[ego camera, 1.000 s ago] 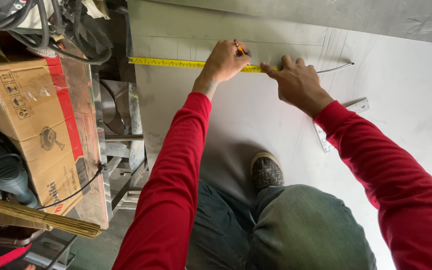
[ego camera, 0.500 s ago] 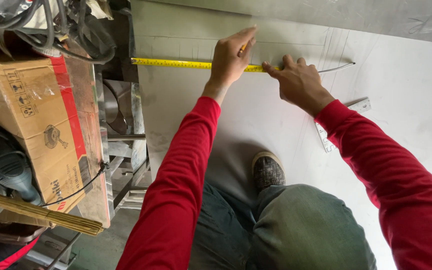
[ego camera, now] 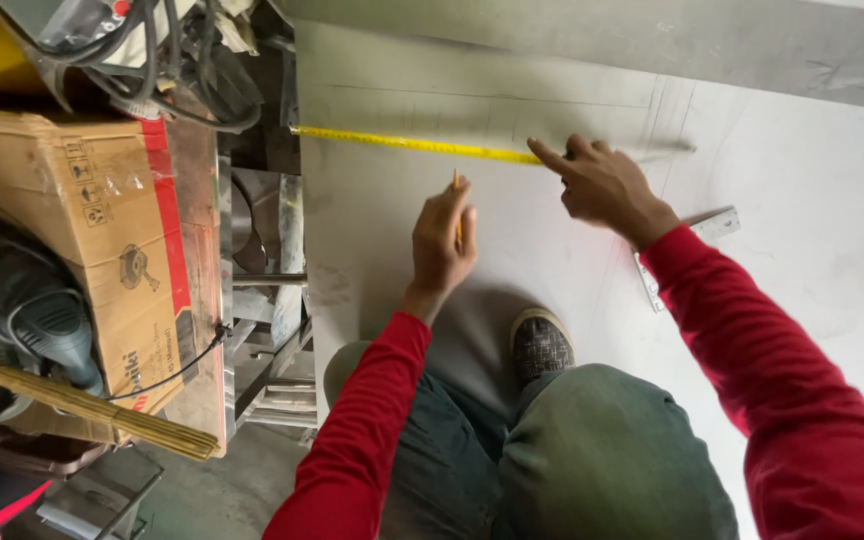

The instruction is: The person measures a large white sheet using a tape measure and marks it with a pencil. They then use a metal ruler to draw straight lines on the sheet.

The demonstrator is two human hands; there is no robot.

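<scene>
A yellow tape measure point(ego camera: 402, 143) lies stretched across a pale grey sheet point(ego camera: 382, 230), hooked at its left edge. My right hand point(ego camera: 602, 185) presses fingertips on the tape's right end. My left hand point(ego camera: 442, 240) hovers just below the tape, shut on a small pencil point(ego camera: 457, 182) whose tip points up. Faint drawn lines cross the sheet above the tape. My shoe point(ego camera: 542, 345) and knee rest on the sheet below my hands.
A metal square point(ego camera: 697, 240) lies on the sheet by my right forearm. Left of the sheet stand a cardboard box point(ego camera: 82, 230), tangled cables point(ego camera: 172, 60), a power tool point(ego camera: 42, 320), a bundle of thin sticks point(ego camera: 92, 405) and a metal frame point(ego camera: 272, 300).
My left hand has pulled back from the tape toward me with the pencil. The right hand stays on the tape. The view has shifted slightly.
</scene>
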